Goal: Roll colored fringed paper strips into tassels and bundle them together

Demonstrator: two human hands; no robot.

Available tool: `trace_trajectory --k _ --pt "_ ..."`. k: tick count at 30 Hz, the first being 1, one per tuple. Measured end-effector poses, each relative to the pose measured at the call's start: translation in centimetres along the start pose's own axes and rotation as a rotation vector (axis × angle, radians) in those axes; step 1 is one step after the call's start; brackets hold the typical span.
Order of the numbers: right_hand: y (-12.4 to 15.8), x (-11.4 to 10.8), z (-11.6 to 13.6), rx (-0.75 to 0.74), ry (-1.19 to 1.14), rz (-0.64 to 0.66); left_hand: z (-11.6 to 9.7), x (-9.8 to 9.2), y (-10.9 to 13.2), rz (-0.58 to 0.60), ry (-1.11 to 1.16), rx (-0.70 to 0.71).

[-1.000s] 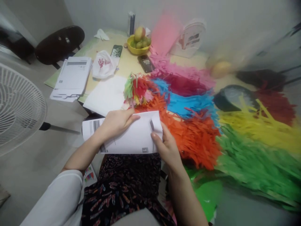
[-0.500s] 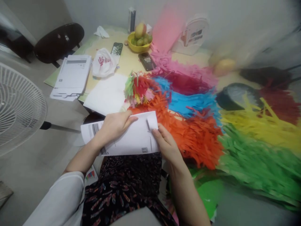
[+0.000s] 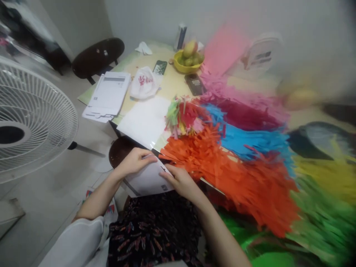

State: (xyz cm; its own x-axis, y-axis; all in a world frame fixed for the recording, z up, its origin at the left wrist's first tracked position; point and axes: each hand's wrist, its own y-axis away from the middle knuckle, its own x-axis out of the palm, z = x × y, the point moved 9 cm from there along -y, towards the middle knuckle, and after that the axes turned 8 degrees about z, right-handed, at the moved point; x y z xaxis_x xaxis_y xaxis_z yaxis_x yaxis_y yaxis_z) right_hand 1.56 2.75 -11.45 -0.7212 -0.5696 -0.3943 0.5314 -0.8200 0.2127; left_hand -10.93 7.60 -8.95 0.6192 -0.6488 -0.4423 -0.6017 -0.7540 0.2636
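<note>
Both my hands hold a white printed sheet of paper point(image 3: 146, 180) over my lap, just off the table's near edge. My left hand point(image 3: 132, 162) grips its upper left part with fingers curled over the top. My right hand point(image 3: 179, 181) presses on its right side, fingers spread on the sheet. Right beside my right hand lies a heap of orange fringed paper point(image 3: 222, 167). A small multicoloured tassel bundle point(image 3: 182, 116) sits behind it on the table.
Fringed paper piles cover the table: blue point(image 3: 250, 139), pink point(image 3: 239, 98), yellow point(image 3: 330, 174), green point(image 3: 325, 222). A blank white sheet point(image 3: 146, 120), a paper stack point(image 3: 108, 94), a plastic bag point(image 3: 143, 81), two phones and a yellow fruit bowl point(image 3: 190, 61) lie further back. A standing fan point(image 3: 30, 118) is at left.
My view swung right and down. The sheet now shows smaller and more folded between my hands, which have come closer together at the table's edge.
</note>
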Motion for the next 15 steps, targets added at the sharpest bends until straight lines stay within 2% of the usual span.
trace_trajectory --k 2,5,8,10,11,13,15 --pt "-0.7 0.8 0.8 -0.034 0.042 0.056 1.4 -0.8 1.2 -0.007 0.049 -0.024" --pt "-1.4 1.3 1.4 -0.060 0.079 0.023 3.1 -1.6 2.6 0.054 0.029 -0.049" --pt "-3.0 1.9 1.7 -0.077 0.099 0.106 4.5 -2.7 3.3 0.083 -0.030 -0.052" --pt "-5.1 0.7 2.1 -0.090 0.163 0.084 5.1 -3.8 3.2 0.097 -0.056 -0.046" --pt "-6.4 -0.5 2.4 -0.104 0.222 0.019 5.1 -4.4 2.9 0.098 -0.078 -0.034" --pt "-9.3 -3.1 2.9 -0.133 0.382 -0.146 4.4 -5.7 2.0 0.094 -0.139 0.025" --pt "-12.0 -3.9 2.6 -0.130 0.541 -0.199 3.0 -6.7 0.9 0.093 -0.196 0.109"
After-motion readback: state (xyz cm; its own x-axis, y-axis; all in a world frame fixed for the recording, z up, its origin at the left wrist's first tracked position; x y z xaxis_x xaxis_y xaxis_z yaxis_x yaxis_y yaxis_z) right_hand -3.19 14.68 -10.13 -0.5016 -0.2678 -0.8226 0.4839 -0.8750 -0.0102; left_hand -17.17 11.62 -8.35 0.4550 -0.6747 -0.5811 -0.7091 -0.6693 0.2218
